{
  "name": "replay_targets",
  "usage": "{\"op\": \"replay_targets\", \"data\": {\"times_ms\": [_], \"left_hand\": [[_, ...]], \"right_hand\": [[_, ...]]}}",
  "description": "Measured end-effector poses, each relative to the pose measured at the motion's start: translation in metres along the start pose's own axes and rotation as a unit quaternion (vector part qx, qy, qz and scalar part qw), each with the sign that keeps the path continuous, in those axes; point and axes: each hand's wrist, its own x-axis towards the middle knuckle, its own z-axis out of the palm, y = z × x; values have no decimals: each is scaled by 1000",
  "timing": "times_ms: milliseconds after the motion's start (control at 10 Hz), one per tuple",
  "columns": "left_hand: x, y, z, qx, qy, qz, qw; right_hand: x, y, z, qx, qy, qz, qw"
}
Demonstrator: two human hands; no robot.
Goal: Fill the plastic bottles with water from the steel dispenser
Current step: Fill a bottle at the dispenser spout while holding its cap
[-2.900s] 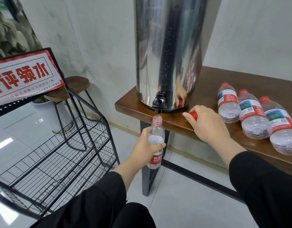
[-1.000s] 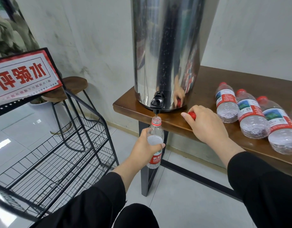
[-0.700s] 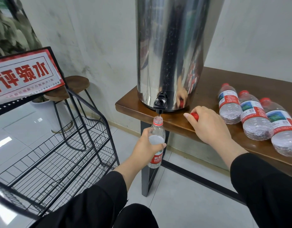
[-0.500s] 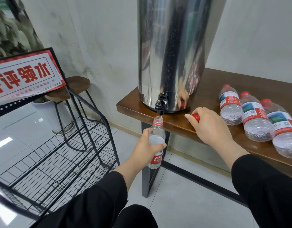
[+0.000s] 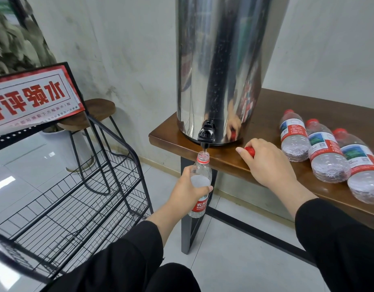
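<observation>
A tall steel dispenser stands on the left end of a brown wooden table. Its black tap hangs over the table's front edge. My left hand grips an uncapped clear plastic bottle with a red label, upright, its mouth right under the tap's spout. Water fills much of the bottle. My right hand rests on the table edge and holds a red cap in its curled fingers. Three capped bottles lie side by side on the table to the right.
A black wire rack with a red and white sign stands at the left, close to my left arm. Behind it are a wooden stool and a potted plant. The floor is pale tile.
Almost nothing differs. The bottle stays under the tap and my right hand stays on the table edge with the cap; only the view has shifted slightly.
</observation>
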Motion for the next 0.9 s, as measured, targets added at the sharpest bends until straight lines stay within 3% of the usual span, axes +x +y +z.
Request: {"op": "replay_targets", "data": {"times_ms": [900], "left_hand": [[-1,2,1,13,-6,3,1000]], "right_hand": [[1,1,1,1,-6,6,1000]]}}
